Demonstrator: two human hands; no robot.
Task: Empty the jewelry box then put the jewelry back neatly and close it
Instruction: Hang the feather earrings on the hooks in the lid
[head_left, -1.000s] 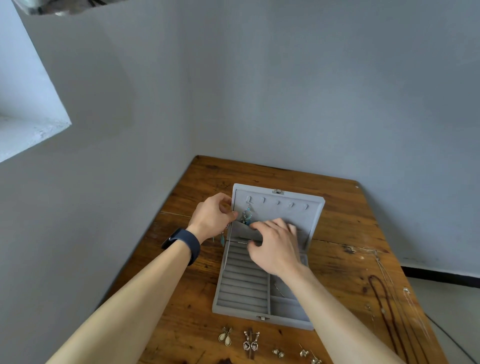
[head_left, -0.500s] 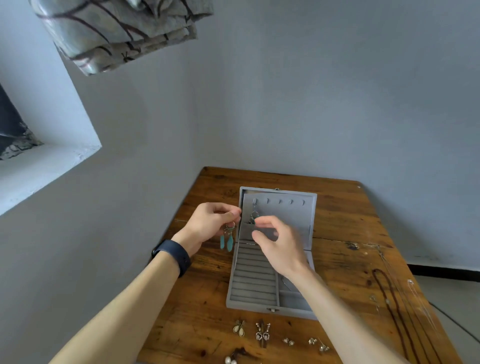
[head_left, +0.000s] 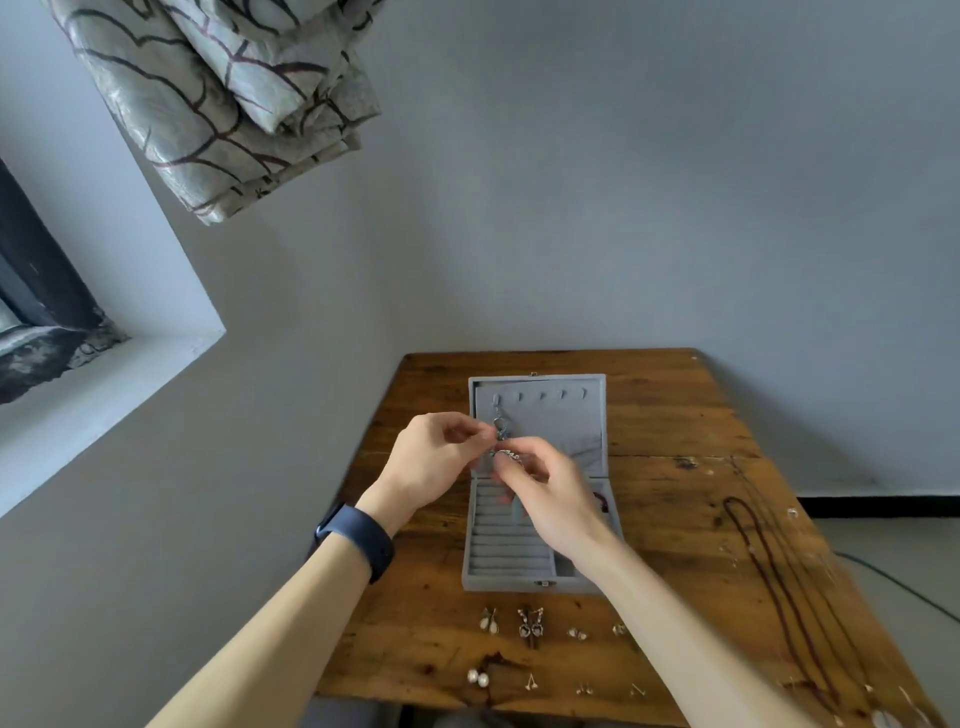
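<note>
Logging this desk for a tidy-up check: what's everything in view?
table: one, brown wood, against the wall
jewelry box: one, grey, open at mid-table
dangle earrings: one cluster, silver-teal, before the lid
small earrings: about eight sets, silver and pearl, two rows before the box
necklaces: dark cord plus thin chains, table's right
curtain: one, grey patterned, upper left
wristband: one, navy, left wrist
left hand, right hand: both pinch the dangle earrings

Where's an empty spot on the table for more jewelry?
The brown wooden table is bare left of the grey velvet jewelry box, behind its lid, and between it and the dark cord necklace. Crowded: small earrings in rows before the box, chains at the right edge.
</note>
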